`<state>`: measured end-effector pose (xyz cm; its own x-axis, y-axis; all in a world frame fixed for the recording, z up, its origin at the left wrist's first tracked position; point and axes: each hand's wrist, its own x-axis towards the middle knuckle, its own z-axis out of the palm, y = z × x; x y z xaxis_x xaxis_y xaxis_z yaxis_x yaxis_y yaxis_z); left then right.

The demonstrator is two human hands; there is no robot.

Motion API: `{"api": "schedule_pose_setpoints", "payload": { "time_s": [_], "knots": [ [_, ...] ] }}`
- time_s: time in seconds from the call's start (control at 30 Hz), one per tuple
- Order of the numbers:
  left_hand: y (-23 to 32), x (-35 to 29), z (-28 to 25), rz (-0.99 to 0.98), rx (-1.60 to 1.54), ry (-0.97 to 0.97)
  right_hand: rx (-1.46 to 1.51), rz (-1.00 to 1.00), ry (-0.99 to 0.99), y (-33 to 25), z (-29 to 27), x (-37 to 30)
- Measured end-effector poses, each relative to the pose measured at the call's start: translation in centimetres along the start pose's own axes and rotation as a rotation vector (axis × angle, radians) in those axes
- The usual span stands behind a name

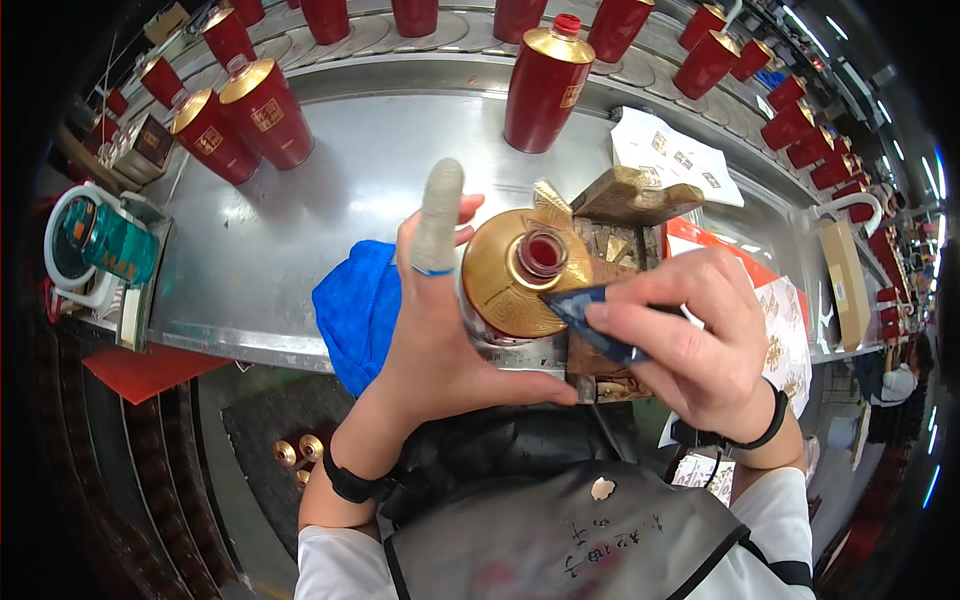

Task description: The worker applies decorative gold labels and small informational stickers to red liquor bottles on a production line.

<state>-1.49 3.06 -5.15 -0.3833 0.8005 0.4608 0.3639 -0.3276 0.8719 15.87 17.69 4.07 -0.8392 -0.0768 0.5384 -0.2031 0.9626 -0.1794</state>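
My left hand [435,320] wraps around a bottle with a gold shoulder [500,280] and an open red neck [543,252], seen from above. Its index finger wears a pale finger cot and points up, away from the bottle. My right hand [690,335] pinches a small dark blue strip [590,318] right beside the bottle's neck. The bottle stands at the near edge of a steel table [400,170], against a gold and brown block fixture [630,215].
A blue cloth [355,310] lies left of the bottle. Red bottles with gold tops [545,85] stand on the table and along a curved conveyor behind. White printed sheets [670,150] lie at the right, a cardboard box [845,275] farther right, a teal object [110,250] at left.
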Motion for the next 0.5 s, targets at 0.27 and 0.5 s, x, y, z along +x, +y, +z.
{"api": "schedule_pose_setpoints", "payload": {
  "time_s": [0.27,0.5],
  "knots": [
    [0.4,1.3,1.3,0.053,0.122,0.045,-0.121,-0.178,0.161,0.3,1.1,-0.2],
    [0.2,1.4,0.6,-0.004,0.037,-0.021,-0.145,-0.239,0.227,1.2,1.8,-1.0]
  ]
}}
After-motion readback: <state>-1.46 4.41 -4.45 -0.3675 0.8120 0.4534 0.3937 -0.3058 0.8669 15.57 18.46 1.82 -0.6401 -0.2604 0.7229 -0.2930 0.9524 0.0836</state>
